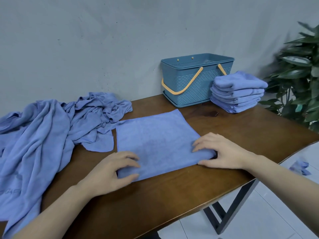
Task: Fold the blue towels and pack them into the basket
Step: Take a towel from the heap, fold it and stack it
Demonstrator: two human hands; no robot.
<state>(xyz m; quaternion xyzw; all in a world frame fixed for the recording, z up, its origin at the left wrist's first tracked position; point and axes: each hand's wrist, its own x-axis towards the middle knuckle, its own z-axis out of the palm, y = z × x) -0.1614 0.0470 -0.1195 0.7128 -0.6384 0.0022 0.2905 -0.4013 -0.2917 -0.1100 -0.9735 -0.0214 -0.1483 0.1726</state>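
Note:
A blue towel [155, 138] lies flat on the wooden table [172, 195], folded along its near edge. My left hand [110, 171] pinches its near left corner between thumb and fingers. My right hand [219, 150] grips the near right corner, thumb under the fold. A heap of unfolded blue towels [51, 131] covers the left of the table. A stack of several folded blue towels [237, 92] stands at the back right, beside the blue basket [195, 90] with orange handles, which looks empty.
A grey wall runs behind the table. A leafy plant [300, 69] stands past the table's right end. A pale rounded surface [307, 169] with a bit of blue cloth on it sits at the lower right, above a tiled floor.

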